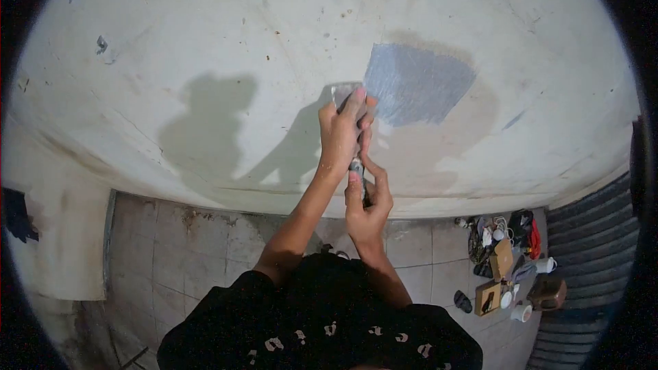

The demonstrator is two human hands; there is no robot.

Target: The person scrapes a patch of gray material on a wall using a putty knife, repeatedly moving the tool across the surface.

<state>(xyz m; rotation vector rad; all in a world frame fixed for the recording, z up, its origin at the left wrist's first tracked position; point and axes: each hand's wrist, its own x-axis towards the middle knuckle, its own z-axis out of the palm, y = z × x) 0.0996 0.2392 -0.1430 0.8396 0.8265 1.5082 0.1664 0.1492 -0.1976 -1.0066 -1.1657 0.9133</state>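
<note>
A putty knife [345,90] with a wide greyish blade is held up against the pale wall [295,34]. My left hand [337,138] is closed around its blade, thumb on the near face and fingertips curled at the right edge. Lower down, my right hand [368,214] grips the dark handle [357,166], with the index finger stretched up along it. Just right of the blade is a blue-grey patch [419,83] on the wall, surrounded by a damp-looking beige area. My hands cover part of the knife.
Tiled floor [185,247] runs along the wall's foot. At the right lie cardboard boxes [487,299], a white cup [521,313], a brown container [547,292], a dark sandal [462,301] and mixed items. A ribbed dark shutter [582,253] stands beyond them.
</note>
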